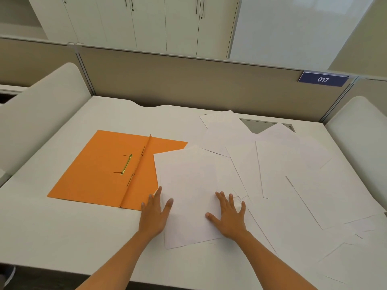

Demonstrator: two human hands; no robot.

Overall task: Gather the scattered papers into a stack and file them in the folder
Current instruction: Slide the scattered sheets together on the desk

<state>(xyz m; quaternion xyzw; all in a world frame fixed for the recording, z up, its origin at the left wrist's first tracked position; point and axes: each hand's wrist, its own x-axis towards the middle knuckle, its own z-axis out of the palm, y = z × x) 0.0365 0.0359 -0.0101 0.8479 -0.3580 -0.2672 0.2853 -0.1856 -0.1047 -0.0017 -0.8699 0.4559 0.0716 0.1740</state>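
1. So the orange folder (100, 172) is lying open and flat on the white desk (62, 231), left of center in the frame. Its right flap is partly covered by a sheet of paper.
2. There's a gold metal fastener (126, 164) on the left flap, just beside the center crease, and it looks empty, no sheets on it.
3. The scattered papers (293, 174) take up basically the whole right half of the frame, overlapping each other at all sorts of angles, from the middle of the desk out to the lower right corner.
4. The top sheet (188, 185) sits in the center of the frame, a bit tilted, with its upper left corner over the folder's right flap.
5. Left hand (154, 214) is down flat with fingers spread wide, sitting on the left edge of that top sheet, partly on paper and partly on the desk and the folder's bottom corner. It's not gripping anything.
6. Right hand (229, 216) is also palm down, fingers fanned out, pressing on the right side of the same sheet where it overlaps the ones under it. Not holding anything either.
7. Both forearms come in from the bottom edge of the frame.
8. Upper right of the frame there's a blue sign (323, 79) reading 017 on the beige partition (188, 84), and white cabinets (146, 21) behind that along the top.
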